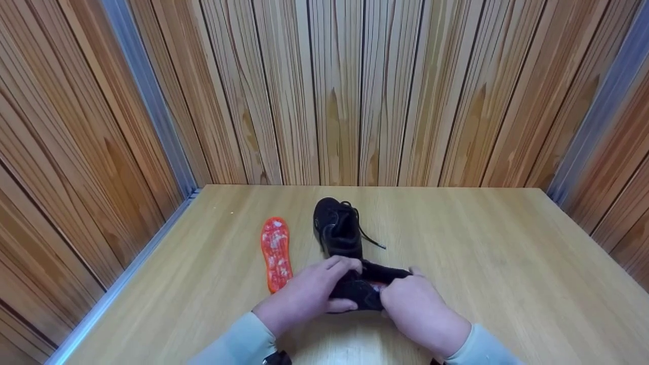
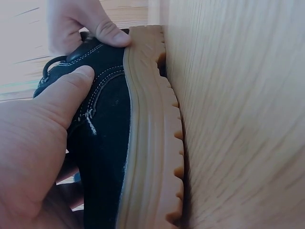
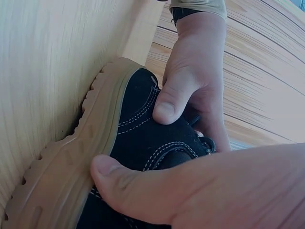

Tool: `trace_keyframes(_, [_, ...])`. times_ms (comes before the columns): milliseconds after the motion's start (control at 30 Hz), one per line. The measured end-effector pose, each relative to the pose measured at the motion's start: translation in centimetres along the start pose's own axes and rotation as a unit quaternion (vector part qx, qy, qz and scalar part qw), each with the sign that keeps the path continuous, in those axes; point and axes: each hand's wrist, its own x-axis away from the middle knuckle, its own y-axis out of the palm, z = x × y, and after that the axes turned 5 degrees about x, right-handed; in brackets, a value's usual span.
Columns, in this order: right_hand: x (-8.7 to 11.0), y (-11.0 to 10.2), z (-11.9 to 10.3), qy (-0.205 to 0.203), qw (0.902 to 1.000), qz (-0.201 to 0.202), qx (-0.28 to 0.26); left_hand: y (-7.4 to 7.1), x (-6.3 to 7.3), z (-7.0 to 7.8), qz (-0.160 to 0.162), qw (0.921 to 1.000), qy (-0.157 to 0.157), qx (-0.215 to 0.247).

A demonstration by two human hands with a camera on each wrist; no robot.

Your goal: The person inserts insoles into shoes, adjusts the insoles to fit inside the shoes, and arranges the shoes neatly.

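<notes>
So a black shoe, the near one (image 1: 352, 292), is lying crosswise on the table (image 1: 481, 243), right between the two hands, toe toward the table's left edge and heel toward the right edge. Its tan sole (image 2: 150, 124) is resting on the tabletop.

The left hand (image 1: 315, 285) is gripping the toe half: fingers are bending over the top, and the thumb is pressing on the near side, just above the sole. The right hand (image 1: 415, 300) is holding the heel half, with its thumb pressing down by the edge of the sole. Its fingers are mostly hiding around the opening, so I can't tell exactly how far they're bending. Neither hand is opening wide; both are hanging on to that same shoe. A little patch of red is showing in the opening, just beside the right hand.

Past the left hand, toward the far edge, the other shoe (image 1: 328, 223) is standing upright, toe pointing at that edge, with a lace (image 1: 372, 241) trailing off toward the right edge. A red insole (image 1: 276, 251) is lying toward the left edge, near the left hand and lengthwise to the far edge.
</notes>
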Motion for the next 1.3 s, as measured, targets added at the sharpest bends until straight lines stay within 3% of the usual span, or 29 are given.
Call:
trace_keyframes(233, [0.0,0.1,0.1,-0.007,0.9999,-0.011,-0.009,0.0,0.0,-0.1,0.001,1.0,0.0,0.0])
trace_keyframes(467, [-0.2,-0.5,-0.2,0.045,0.9937,-0.085,-0.059,0.0,0.0,-0.1,0.002,1.0,-0.001,0.002])
trace_keyframes(733, [0.1,0.1,0.2,-0.016,0.9999,0.0,0.0,0.0,0.0,-0.1,0.008,0.9999,0.007,-0.01])
trace_keyframes(933, [0.1,-0.1,0.5,-0.033,0.9991,-0.021,-0.018,-0.1,0.0,0.1,0.005,0.9999,0.002,-0.01])
trace_keyframes(1300, [0.1,0.1,1.4,-0.075,0.997,-0.002,-0.018,0.0,0.0,0.0,-0.002,1.0,-0.003,-0.007])
